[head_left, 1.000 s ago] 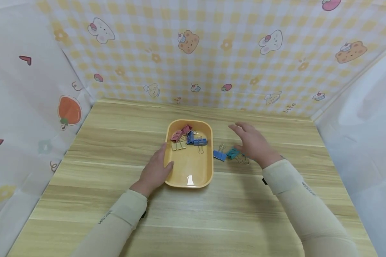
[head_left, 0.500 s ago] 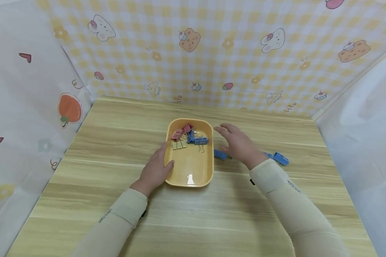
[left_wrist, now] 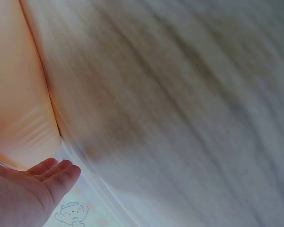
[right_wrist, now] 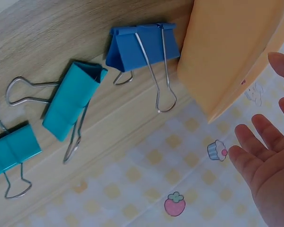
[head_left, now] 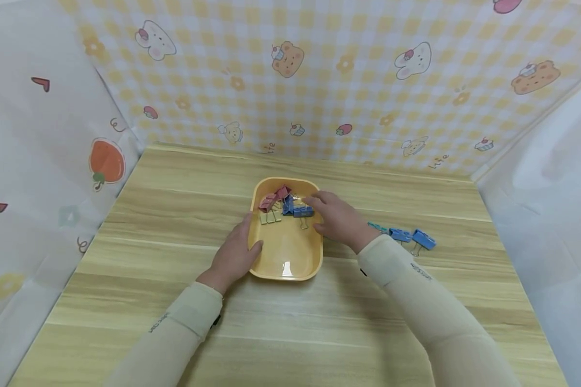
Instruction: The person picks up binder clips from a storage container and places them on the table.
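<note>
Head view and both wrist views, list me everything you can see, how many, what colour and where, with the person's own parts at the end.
Table: 1, pale wood-grain, across the lower head view
Tray: 1, yellow-orange, on the table
Red clips: 2, pinkish red, in the tray's far left part
Blue clips inside: 2, blue, in the tray's far half
Yellow clips: at least 1, pale yellow, in the tray
Nearest outside clip: 1, blue, by the tray's right side
Teal clips: 2, teal, beyond it
Farther blue clips: 2, blue, farther right
Checked cloth: 1, yellow-white, printed, behind
Side sheets: 2, white, left and right
Sleeves: 2, cream, left and right
Left grip: 1, bare, at the tray's left rim
Right grip: 1, bare, over the tray's right rim
</note>
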### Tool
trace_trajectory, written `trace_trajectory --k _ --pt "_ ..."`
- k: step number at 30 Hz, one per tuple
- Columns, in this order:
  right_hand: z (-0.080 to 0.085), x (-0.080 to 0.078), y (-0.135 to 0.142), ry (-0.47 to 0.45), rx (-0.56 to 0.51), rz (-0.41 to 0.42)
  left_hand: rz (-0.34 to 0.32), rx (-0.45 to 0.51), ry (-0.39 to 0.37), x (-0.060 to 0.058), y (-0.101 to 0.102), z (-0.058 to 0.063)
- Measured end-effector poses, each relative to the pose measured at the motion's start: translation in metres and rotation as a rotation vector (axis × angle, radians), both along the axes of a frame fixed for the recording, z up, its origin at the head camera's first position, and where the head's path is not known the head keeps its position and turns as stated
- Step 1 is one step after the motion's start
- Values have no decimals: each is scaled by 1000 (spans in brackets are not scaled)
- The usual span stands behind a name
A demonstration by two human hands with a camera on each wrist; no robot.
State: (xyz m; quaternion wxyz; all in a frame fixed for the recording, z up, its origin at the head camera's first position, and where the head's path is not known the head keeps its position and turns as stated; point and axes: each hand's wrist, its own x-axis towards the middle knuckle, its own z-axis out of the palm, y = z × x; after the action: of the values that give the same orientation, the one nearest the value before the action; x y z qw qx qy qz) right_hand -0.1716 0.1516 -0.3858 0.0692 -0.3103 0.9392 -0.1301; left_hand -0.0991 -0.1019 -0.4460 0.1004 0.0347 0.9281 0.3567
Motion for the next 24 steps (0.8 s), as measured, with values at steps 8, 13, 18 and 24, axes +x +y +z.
trace_trajectory --k 8,13,18,24 --pt "-1 -5 -12 -58 67 -2 0 -9 -1 0 -1 -3" --pt "-5 -10 -18 -63 89 39 -5 -6 -4 -1 -2 -3" --pt "-13 -16 -22 -33 87 86 -3 -3 -12 -1 -2 -3" --pt "-20 -23 -25 4 104 112 -5 -6 -13 -2 -2 -3"
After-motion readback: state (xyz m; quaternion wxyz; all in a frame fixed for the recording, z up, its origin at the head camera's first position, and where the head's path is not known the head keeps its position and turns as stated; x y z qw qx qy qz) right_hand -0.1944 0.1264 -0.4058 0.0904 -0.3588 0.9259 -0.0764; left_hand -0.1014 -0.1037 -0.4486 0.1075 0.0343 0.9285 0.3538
